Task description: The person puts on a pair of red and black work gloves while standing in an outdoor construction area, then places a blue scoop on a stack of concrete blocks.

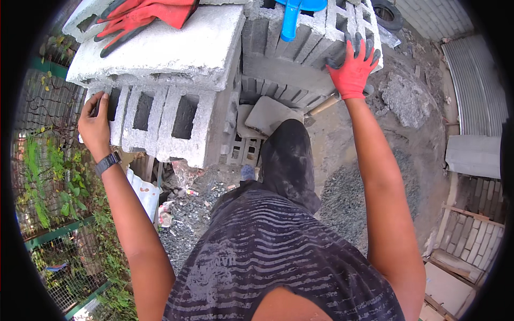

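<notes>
Concrete hollow blocks (167, 123) stand stacked at the left, under a whitish slab-like block face (155, 59). My left hand (94, 128), bare and with a dark watch at the wrist, curls its fingers round the end wall of the leftmost hollow block. A red glove with dark fingertips covers my right hand (353, 72). Its fingers spread over the corner of another stack of concrete blocks (310, 51). On the left stack lies a loose pair of red work gloves (155, 16). A blue plastic piece with a handle (289, 24) rests on the right stack.
Between the stacks, flat slabs (270, 115) lie low beside a wooden handle (323, 105). Gravel (342, 200) and a rough grey lump (407, 99) are on the ground at right. A plant-covered wire fence (53, 198) runs along the left. A tyre (388, 15) lies far right.
</notes>
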The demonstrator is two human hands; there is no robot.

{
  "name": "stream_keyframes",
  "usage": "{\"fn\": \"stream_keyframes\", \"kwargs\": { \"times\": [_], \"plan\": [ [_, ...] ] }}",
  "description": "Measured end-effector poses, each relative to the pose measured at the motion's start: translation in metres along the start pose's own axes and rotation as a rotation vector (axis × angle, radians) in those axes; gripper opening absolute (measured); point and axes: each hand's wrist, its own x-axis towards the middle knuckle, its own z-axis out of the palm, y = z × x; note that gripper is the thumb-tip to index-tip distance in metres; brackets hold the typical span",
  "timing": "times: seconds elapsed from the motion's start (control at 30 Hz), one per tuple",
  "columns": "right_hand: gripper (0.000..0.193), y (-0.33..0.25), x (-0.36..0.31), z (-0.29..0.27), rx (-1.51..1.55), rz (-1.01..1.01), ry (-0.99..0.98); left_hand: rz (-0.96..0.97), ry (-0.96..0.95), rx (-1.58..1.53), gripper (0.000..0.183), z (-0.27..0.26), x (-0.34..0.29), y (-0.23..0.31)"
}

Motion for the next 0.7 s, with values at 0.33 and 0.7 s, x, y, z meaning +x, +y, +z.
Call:
{"fn": "stream_keyframes", "kwargs": {
  "times": [0.33, 0.7],
  "plan": [
    [0.084, 0.009, -0.001, 0.009, 0.047, -0.049, 0.072, -0.039, 0.011, -0.038, 0.031, 0.002, 0.000, 0.000],
    [0.083, -0.006, 0.011, -0.024, 0.074, 0.025, 0.036, 0.009, 0.028, -0.074, 0.030, 0.000, 0.000, -0.010]
  ]
}}
